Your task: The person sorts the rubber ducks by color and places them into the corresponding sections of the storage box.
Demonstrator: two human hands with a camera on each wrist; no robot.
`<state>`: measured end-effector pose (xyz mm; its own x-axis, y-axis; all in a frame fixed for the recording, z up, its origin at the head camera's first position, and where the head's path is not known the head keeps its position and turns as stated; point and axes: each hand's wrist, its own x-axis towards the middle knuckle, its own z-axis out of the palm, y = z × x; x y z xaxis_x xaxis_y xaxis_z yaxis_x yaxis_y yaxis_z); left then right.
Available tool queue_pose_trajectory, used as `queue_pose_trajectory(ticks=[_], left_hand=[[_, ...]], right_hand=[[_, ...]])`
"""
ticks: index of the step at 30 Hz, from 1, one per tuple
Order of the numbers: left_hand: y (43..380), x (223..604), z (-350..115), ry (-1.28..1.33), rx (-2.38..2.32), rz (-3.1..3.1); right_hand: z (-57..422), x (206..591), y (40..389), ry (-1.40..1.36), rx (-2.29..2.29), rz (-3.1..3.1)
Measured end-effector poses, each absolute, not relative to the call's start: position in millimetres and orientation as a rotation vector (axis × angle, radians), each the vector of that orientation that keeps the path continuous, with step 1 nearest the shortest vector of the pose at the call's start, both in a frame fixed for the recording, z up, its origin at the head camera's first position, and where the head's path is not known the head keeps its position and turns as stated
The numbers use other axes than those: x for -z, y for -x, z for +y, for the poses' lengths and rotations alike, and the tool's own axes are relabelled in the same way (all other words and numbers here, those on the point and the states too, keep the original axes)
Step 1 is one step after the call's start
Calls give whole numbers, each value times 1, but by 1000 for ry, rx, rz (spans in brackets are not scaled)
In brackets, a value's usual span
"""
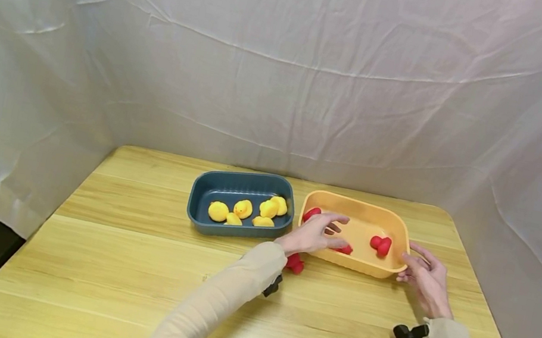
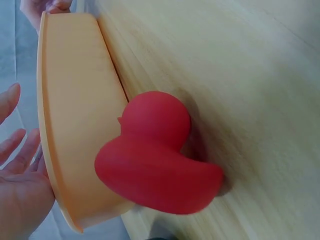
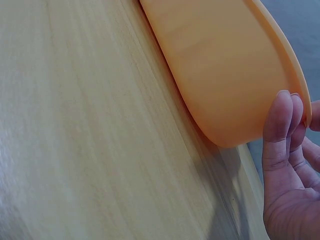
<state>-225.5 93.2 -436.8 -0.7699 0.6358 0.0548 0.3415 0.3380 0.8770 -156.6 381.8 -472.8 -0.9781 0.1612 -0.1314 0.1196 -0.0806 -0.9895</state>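
My left hand (image 1: 307, 237) hovers over the left part of an orange plastic tray (image 1: 368, 266), fingers spread and loosely bent, with nothing held in them. At the tray's right end, my right hand (image 1: 429, 284) pinches the rim between thumb and fingers; the right wrist view shows these fingers (image 3: 277, 120) against the outer wall. Inside the tray lie a red rubber duck (image 1: 381, 246) at the right, a red toy (image 1: 312, 214) at the far left and another red toy (image 1: 346, 248), partly hidden by the left hand. One more red duck (image 2: 155, 165) lies on the table outside the tray's near wall.
A dark blue tray (image 1: 242, 177) holding several yellow rubber ducks (image 1: 243, 208) stands just left of the orange one. Both are near the back of the wooden table (image 1: 113, 262). Pale curtains (image 1: 287, 75) hang behind and at the sides.
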Motion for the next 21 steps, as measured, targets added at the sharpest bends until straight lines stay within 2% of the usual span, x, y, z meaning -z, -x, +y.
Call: queue_pose_trajectory(ticks=[7, 15, 21], left_hand=[[223, 439, 76, -877, -1537, 2209], [213, 443, 34, -1021, -1579, 2229], [203, 452, 5, -1014, -1541, 2249]], right_hand=[[382, 474, 156, 316, -2273, -2098], [383, 474, 157, 309, -2285, -2091], [382, 474, 156, 314, -2286, -2095]])
